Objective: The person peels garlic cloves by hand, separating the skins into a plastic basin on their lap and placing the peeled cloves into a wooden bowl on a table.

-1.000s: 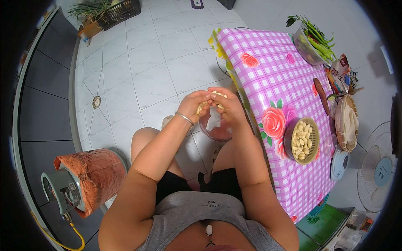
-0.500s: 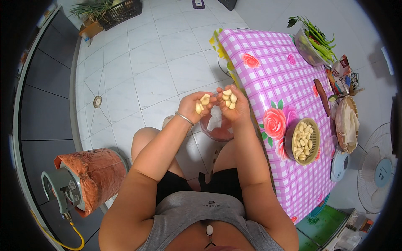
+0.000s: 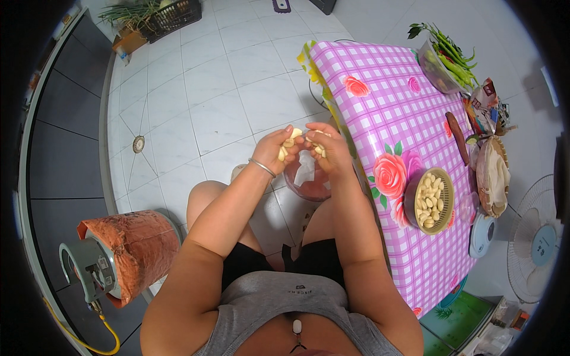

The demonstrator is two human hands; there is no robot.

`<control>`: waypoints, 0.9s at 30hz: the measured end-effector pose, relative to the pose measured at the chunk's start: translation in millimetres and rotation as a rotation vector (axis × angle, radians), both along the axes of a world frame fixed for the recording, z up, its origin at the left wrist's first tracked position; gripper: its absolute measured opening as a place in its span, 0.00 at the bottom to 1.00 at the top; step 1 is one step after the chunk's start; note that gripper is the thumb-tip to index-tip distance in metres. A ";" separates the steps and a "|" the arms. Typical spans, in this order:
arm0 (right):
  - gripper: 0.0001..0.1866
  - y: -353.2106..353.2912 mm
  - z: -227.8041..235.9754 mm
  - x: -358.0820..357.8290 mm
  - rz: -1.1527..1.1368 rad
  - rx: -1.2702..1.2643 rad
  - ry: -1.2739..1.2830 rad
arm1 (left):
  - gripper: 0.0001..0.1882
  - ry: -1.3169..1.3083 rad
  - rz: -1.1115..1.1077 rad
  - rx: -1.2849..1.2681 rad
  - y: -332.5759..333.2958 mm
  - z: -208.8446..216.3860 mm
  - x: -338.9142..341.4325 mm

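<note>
Above the floor in front of me, both hands are close together, their fingertips nearly meeting. My left hand [image 3: 272, 149] is curled around several peeled garlic cloves [image 3: 282, 153], with one clove pinched at the thumb and fingertips. More peeled cloves [image 3: 321, 151] show between the fingers of my right hand [image 3: 333, 150], partly hidden by its bent thumb and fingers. Below the hands stands a translucent pinkish bin [image 3: 314, 191] with something white and paper-like in it. On the table to the right, an olive-green basket [image 3: 449, 199] holds many peeled cloves.
A table with a pink checked, flowered cloth [image 3: 380, 113] runs along my right. On it are a bowl of green peppers [image 3: 436, 71], a brown-handled tool [image 3: 456, 137] and a cloth-lined basket [image 3: 491, 178]. A fan [image 3: 537, 240] stands beyond. A gas cylinder [image 3: 133, 252] is at the left.
My right hand has turned inward and its fingers have folded over the cloves, which lay in plain sight before. My left thumb has lifted slightly onto a clove.
</note>
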State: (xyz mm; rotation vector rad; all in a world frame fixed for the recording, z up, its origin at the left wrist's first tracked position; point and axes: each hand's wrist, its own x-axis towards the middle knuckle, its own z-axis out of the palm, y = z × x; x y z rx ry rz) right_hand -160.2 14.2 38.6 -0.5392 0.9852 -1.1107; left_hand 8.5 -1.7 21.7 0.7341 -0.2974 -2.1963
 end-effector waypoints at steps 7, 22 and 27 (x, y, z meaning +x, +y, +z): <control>0.18 6.1 19.4 14.1 0.109 -0.042 0.115 | 0.14 -0.062 0.015 0.004 1.5 1.7 -1.1; 0.14 6.2 11.5 18.4 0.055 -0.076 0.145 | 0.17 -0.163 0.001 -0.050 0.7 6.3 -0.1; 0.15 -2.3 -4.7 0.6 -0.067 0.086 -0.352 | 0.16 -0.016 0.026 0.097 -1.3 6.0 -0.1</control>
